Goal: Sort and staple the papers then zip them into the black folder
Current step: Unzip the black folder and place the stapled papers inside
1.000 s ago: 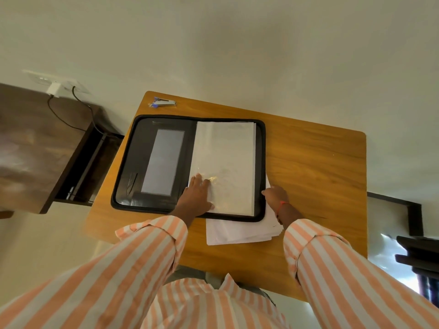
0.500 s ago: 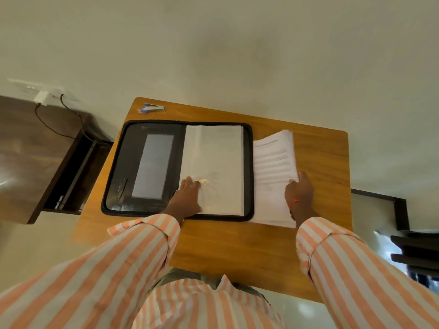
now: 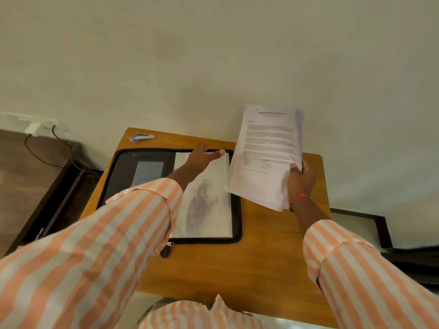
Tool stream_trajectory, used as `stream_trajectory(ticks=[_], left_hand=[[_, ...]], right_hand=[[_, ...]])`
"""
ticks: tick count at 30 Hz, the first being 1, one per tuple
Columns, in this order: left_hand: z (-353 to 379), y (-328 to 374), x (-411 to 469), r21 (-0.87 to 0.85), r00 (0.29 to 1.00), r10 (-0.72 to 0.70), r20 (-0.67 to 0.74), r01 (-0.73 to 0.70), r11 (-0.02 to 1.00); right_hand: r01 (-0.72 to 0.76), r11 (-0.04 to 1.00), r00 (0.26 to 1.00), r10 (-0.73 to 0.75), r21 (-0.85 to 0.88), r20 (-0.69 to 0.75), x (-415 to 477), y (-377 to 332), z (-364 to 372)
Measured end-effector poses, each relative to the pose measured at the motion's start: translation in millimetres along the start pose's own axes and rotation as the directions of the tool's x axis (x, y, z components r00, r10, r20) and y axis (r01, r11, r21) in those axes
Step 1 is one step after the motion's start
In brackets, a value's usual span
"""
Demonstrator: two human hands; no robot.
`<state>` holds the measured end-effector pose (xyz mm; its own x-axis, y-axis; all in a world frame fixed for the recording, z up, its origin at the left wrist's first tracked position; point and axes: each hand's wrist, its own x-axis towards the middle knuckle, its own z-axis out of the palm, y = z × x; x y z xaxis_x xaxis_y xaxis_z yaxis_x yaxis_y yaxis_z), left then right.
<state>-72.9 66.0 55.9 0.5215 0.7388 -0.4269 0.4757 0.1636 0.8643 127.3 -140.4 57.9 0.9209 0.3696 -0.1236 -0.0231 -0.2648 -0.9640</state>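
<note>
my right hand (image 3: 301, 180) grips the papers (image 3: 268, 153) at centre right; my left hand (image 3: 202, 157), fingers spread wide, reaches over the open black folder (image 3: 123, 176).

Dim warm indoor light, soft shadows, wide-angle edge distortion, slight motion blur

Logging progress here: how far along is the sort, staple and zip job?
Done: the black folder lies open on the table. In hand: the right hand grips the stack of papers above the table; the left hand reaches, open, over the folder's far edge. Left: the stapler sits untouched at the far corner, so stapling, filing and zipping seem still ahead.
</note>
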Motion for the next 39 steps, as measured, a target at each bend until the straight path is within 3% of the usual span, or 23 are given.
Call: stream_trajectory(ticks=[4,7,13,18,23,27,30,35,39], left_hand=[[-9.2,21.0,1.5,-0.233,0.996,0.044,0.081,-0.024,0.972],[-18.7,17.5,-8.0,-0.371,0.981,0.152,0.116,-0.1,0.923],[-23.9,-3.7,-29.9,-0.449,0.979,0.134,-0.154,-0.19,0.873],[-34.3,-21.1,-43.3,-0.333,0.939,0.233,-0.253,-0.311,0.89],[-29.6,-40.7,-48.3,-0.314,0.943,0.211,-0.257,-0.288,0.904],[-30.4,-52.3,-52.8,-0.322,0.939,0.208,-0.275,-0.294,0.9],[-34.2,-73.9,-48.2,-0.226,0.97,0.14,-0.198,-0.184,0.957],[-45.7,-71.2,-37.4,-0.136,0.981,0.075,-0.178,-0.099,0.986],[-56.7,-81.9,-15.8,0.099,0.994,-0.103,0.046,0.098,0.99]], right_hand=[[-0.172,0.967,0.952,0.114,0.187,0.285,-0.2,-17.0,8.3],[-0.193,0.976,0.877,0.124,0.104,0.465,-13.5,-10.0,21.9],[-0.024,0.993,0.886,-0.033,0.117,0.463,-44.7,-11.6,63.1],[-0.005,0.991,0.906,-0.054,0.137,0.42,-57.3,-7.4,92.5],[-0.059,0.998,0.907,0.057,-0.01,0.417,-69.2,9.3,116.5],[-0.023,0.998,0.916,0.046,-0.061,0.399,-77.5,14.9,121.0],[0.026,0.986,0.88,0.056,-0.166,0.472,-81.4,24.3,120.3],[0.145,0.969,0.841,-0.014,-0.2,0.541,-69.1,18.3,116.8],[0.12,0.951,0.749,0.101,-0.283,0.654,-50.1,27.5,113.7]])
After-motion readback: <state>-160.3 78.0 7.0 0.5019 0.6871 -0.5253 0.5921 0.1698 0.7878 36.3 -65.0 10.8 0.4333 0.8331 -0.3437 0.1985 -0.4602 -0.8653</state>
